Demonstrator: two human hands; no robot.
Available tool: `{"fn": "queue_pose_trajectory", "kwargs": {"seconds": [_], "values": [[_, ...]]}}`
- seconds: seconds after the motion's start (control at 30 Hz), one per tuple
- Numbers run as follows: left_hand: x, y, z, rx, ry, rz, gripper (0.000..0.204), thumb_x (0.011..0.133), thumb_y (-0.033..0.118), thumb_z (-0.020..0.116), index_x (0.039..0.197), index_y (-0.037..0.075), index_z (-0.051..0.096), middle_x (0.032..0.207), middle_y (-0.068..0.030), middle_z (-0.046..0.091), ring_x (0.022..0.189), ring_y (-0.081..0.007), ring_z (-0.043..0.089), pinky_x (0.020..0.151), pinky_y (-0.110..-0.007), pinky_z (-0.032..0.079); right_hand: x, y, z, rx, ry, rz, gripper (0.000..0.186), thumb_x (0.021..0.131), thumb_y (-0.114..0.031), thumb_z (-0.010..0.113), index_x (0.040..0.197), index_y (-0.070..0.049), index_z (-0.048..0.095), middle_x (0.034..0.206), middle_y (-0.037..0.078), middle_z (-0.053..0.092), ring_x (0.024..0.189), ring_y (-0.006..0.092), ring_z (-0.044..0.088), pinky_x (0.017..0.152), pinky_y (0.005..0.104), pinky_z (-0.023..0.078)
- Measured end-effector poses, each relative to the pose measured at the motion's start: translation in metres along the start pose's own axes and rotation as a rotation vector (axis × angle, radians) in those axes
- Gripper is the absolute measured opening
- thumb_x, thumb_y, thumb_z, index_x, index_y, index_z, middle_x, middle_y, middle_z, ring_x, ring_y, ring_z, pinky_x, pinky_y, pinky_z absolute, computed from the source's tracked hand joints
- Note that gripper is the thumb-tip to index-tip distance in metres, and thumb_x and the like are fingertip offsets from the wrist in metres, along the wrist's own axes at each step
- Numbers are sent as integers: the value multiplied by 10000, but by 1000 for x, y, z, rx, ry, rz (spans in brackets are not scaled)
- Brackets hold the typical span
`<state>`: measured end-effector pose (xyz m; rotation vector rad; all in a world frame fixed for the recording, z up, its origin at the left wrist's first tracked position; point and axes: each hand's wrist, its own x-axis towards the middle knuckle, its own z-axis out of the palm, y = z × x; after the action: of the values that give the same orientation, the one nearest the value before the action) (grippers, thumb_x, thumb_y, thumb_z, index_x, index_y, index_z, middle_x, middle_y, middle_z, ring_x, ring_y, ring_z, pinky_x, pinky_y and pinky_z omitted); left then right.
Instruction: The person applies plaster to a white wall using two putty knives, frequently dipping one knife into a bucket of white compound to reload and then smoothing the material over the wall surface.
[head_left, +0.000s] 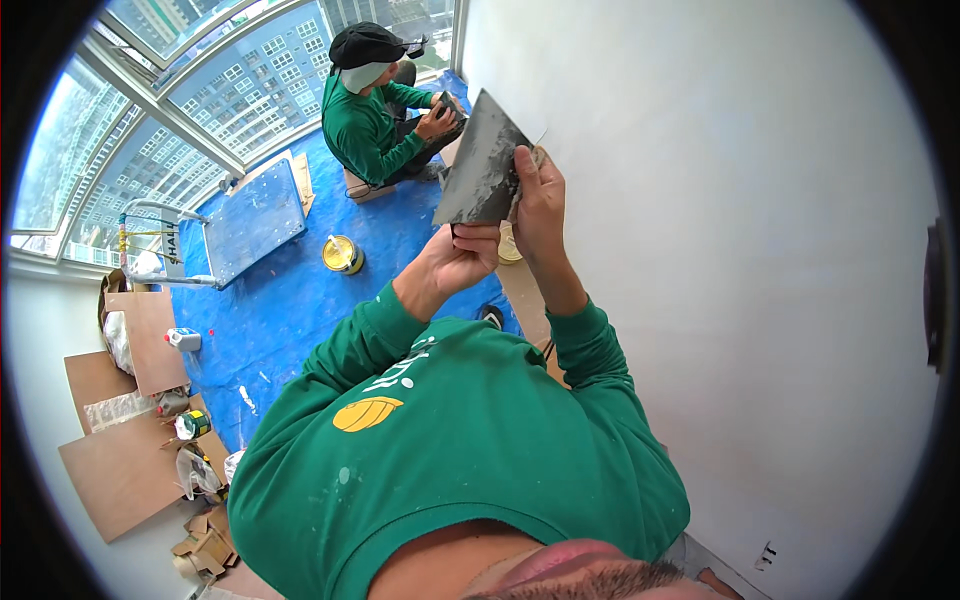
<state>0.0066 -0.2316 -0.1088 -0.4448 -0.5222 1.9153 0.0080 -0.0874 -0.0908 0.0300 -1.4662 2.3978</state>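
Raised in front of my chest is a flat grey plastering trowel [484, 165] with a smeared, patchy face. My left hand [458, 262] is closed round its lower end, fingers curled beneath the blade. At the blade's right edge my right hand [540, 195] is closed, thumb up against the metal. A small beige piece shows behind the right fingers; its kind cannot be made out. The trowel's handle is mostly hidden behind the blade and my fingers.
A co-worker [362, 130] in green sits low by the windows, holding a dark flat tool. Blue sheeting [300, 260] covers the floor, bearing a yellow-rimmed bucket [342, 254] and a platform trolley [254, 222]. Boards [125, 460] and cardboard lie left; a white wall [740, 250] rises right.
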Motion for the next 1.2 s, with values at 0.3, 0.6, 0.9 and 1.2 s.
{"fn": "queue_pose_trajectory", "kwargs": {"seconds": [0.3, 0.6, 0.9, 1.2], "values": [[-5, 15, 31, 971, 144, 1035, 425, 1056, 405, 548, 1157, 3, 643, 1017, -64, 734, 906, -145, 718, 777, -276, 588, -39, -43, -2, 156, 308, -143, 213, 1039, -168, 575, 1179, -9, 600, 1110, 79, 677, 986, 150, 667, 831, 320, 556], [-6, 16, 34, 1306, -11, 1496, 382, 1068, 332, 568, 972, -20, 682, 758, 67, 558, 653, -4, 417, 549, -212, 316, -47, -37, 14, -122, 407, -186, 233, 989, -64, 615, 1204, 24, 609, 1071, 81, 687, 891, 112, 643, 778, 253, 527], [-16, 1, 28, 1803, 197, 1416, 338, 1065, 277, 583, 971, -35, 673, 699, 93, 473, 636, 1, 358, 522, -232, 253, -44, -35, 22, -259, 398, -142, 295, 981, -54, 619, 1259, 40, 587, 1156, 90, 672, 985, 140, 628, 866, 284, 511], [-29, 10, 43, 2160, 124, 1314, 327, 1042, 227, 612, 897, -60, 667, 574, 4, 386, 554, -70, 308, 480, -307, 246, -39, -22, 24, -131, 420, -206, 298, 974, -62, 620, 1252, 32, 572, 1175, 108, 657, 996, 164, 643, 869, 314, 539]]}}
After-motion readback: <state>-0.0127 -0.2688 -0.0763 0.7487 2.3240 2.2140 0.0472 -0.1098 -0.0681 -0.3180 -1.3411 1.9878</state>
